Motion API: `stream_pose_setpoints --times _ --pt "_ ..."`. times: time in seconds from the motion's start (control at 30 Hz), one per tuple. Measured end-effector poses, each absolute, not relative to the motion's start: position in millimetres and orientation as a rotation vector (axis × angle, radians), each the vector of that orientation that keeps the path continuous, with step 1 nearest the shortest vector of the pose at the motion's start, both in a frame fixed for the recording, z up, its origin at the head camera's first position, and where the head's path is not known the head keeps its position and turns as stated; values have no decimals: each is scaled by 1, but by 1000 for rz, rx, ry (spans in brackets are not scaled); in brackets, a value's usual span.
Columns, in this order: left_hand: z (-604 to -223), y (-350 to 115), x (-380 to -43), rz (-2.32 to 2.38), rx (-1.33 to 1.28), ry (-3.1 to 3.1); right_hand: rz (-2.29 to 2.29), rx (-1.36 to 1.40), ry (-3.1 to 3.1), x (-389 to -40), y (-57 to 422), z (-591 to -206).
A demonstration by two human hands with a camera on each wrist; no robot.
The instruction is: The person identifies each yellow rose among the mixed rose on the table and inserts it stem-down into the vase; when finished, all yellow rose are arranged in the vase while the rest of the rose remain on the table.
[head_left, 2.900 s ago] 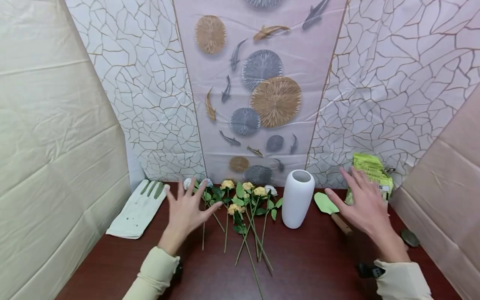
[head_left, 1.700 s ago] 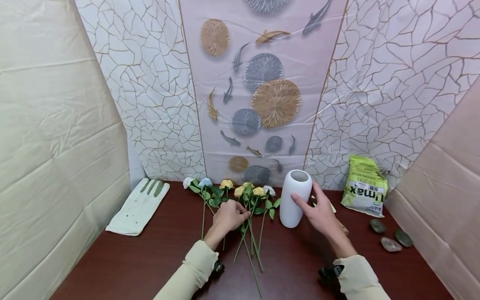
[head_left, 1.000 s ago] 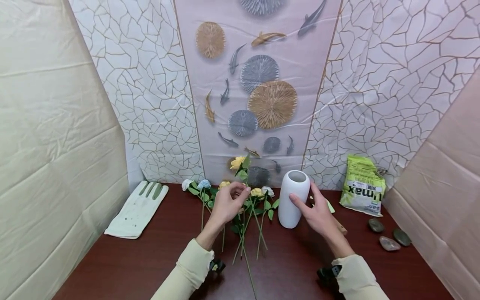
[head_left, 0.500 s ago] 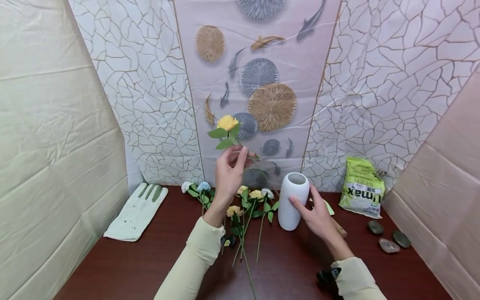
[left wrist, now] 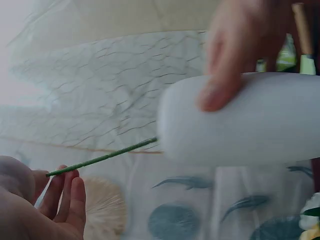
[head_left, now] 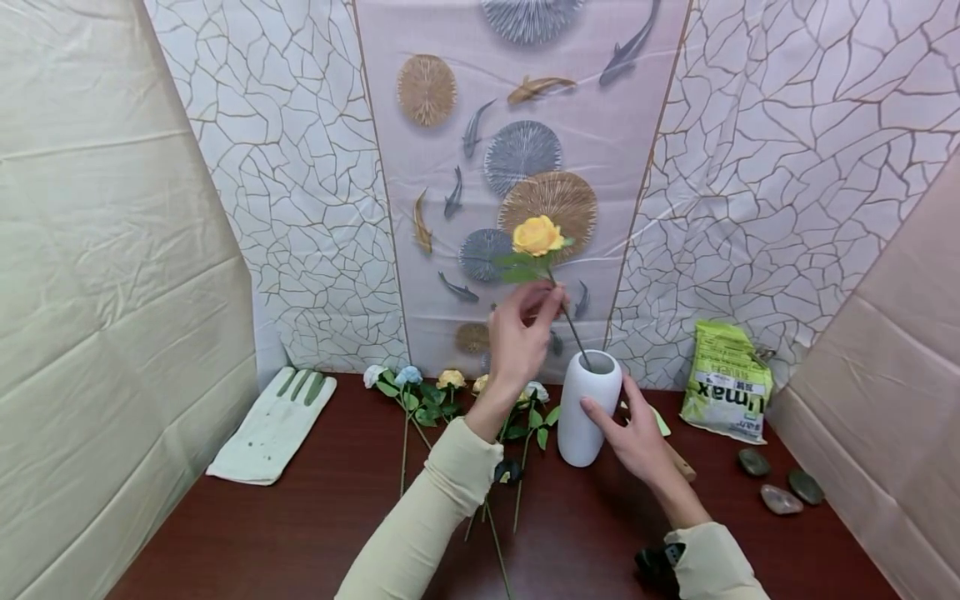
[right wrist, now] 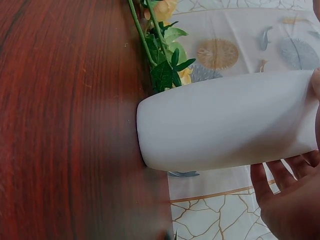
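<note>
My left hand (head_left: 519,337) pinches the green stem of a yellow rose (head_left: 538,236) above a white vase (head_left: 588,412). The stem slants down, its lower end inside the vase's mouth; the left wrist view shows the stem (left wrist: 107,156) entering the rim. My right hand (head_left: 643,437) grips the vase from the right side, thumb in front and fingers round the back. In the right wrist view the vase (right wrist: 225,122) stands with its base on the table. Left of it lie several more flowers, among them a blue rose (head_left: 408,376), partly hidden by my left arm.
A white glove (head_left: 273,429) with green-grey fingers lies at the left. Behind my right hand is a small trowel, its wooden handle (head_left: 682,464) showing. A green and white bag (head_left: 726,383) stands back right, with several stones (head_left: 781,499) before it on the dark table (head_left: 262,542).
My left hand has picked the yellow rose up from the bunch, raised it and moved it right, and its stem end is now in the vase. My right hand has taken hold of the vase.
</note>
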State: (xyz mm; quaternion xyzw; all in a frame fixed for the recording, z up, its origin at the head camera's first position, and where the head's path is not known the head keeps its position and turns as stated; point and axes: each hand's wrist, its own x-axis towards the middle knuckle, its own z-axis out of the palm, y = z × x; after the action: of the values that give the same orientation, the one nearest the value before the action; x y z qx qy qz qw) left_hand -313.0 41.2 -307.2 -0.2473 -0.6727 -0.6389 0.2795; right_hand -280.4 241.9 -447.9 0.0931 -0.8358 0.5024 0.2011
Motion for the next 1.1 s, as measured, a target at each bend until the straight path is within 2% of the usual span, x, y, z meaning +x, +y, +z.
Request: stream_pose_setpoints --times 0.4,0.67,1.1 --pt "-355 65 -315 -1339 -758 -2165 1383 269 -2339 -276 241 -444" --pt "-358 73 -310 -1075 -770 -2289 1394 291 -2334 -279 244 -447" --pt "-373 50 -309 -1274 -842 -2237 1406 277 -2364 -279 242 -445"
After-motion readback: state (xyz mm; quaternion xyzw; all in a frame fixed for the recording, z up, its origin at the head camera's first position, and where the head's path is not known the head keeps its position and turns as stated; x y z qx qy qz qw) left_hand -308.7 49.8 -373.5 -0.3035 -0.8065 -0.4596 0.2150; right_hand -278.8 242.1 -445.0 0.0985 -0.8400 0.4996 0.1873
